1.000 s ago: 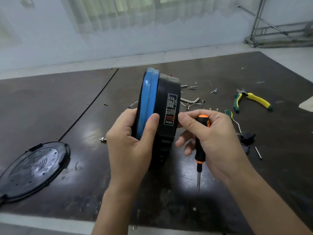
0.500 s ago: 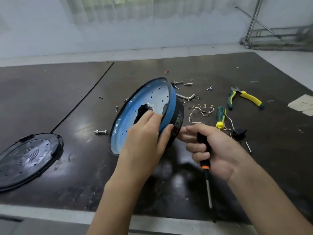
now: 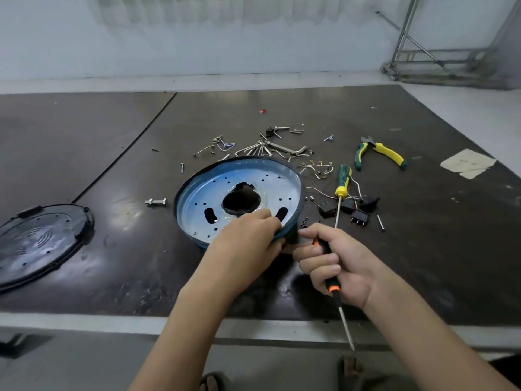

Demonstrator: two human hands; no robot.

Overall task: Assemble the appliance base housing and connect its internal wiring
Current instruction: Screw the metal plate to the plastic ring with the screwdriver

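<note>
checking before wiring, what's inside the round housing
The housing shows a blue-tinted metal plate with small holes, two slots and a large central opening. Through the opening all is dark, and the left hand covers the near rim.

We took this for a small repair workshop. The dark desk was scuffed and scratched, and loose screws and clips lay strewn at twelve o'clock. Yellow-handled pliers sat at two o'clock, a green screwdriver and black switches with thin wires at one o'clock, a round black cover at nine o'clock. A blue-rimmed housing lay at the centre, an orange-banded screwdriver beside it. Beyond stood a bare pale wall and a wheeled metal frame.
</note>
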